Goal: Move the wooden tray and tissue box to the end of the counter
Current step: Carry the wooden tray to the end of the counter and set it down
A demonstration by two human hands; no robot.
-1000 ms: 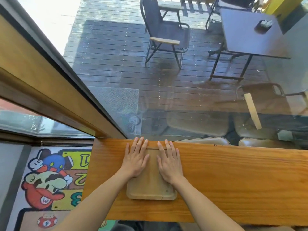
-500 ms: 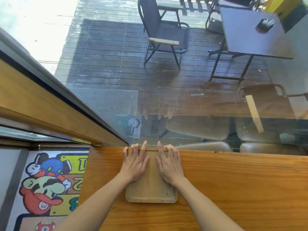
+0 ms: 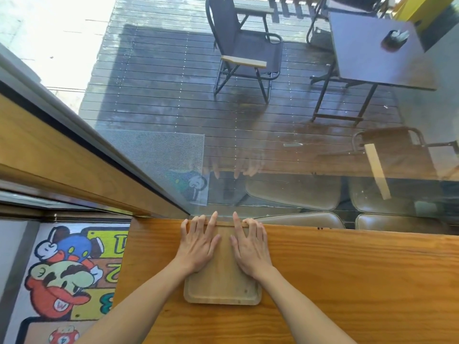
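Lying flat with fingers spread, the left hand (image 3: 198, 247) and the right hand (image 3: 249, 247) press palm-down on the wooden tray (image 3: 222, 286), each grip open and pinching nothing. The left hand covers the tray's left side and the right hand its right side, with a strip of bare tray showing between the two thumbs. The fingertips (image 3: 214, 216) reach the tray's far edge, which sits at the far edge of the bench (image 3: 347, 281), right against the window glass (image 3: 248, 145). The tray is pale, square with rounded corners and a shallow raised rim, and its near half is uncovered and holds nothing. It rests close to the left end of the orange-brown bench, whose left edge lies just beyond the left forearm. Both bare forearms come in from the lower edge of the view and converge on the tray. A faint reflection of the fingers shows in the glass above the hands. To the left of the bench, lower down, a cartoon-printed mat (image 3: 67, 276) lies on the floor. Through the glass, padded stool seats (image 3: 298, 192) stand just outside, and farther off on dark decking are a folding chair (image 3: 246, 48) and a dark table (image 3: 372, 45).
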